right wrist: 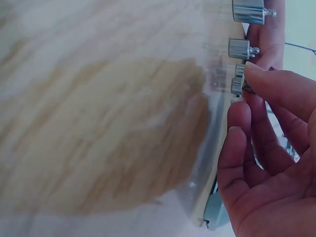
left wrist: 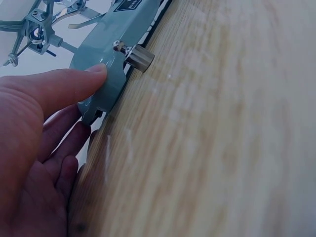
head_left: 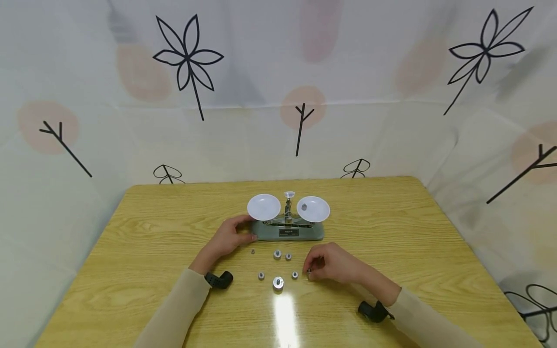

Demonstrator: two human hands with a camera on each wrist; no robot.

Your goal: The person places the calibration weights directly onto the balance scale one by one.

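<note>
A balance scale [head_left: 288, 232] with a grey-green base stands mid-table, its left pan [head_left: 264, 208] bare. On its right pan [head_left: 319, 211] sits a small metal weight [head_left: 304, 207]. My left hand [head_left: 230, 236] grips the base's left end, the thumb [left wrist: 74, 89] on the front face and the fingers behind. My right hand [head_left: 334, 263] pinches a small weight [head_left: 309, 271] by its knob, low over the table right of the loose weights; fingers partly hide it. Whether it touches the table I cannot tell.
Several knobbed weights stand before the scale, including a large one [head_left: 278, 284], a medium one [head_left: 277, 255] and a tiny one [head_left: 253, 251]. The wooden table [head_left: 174, 212] meets a patterned cloth [head_left: 243, 135] at its back edge.
</note>
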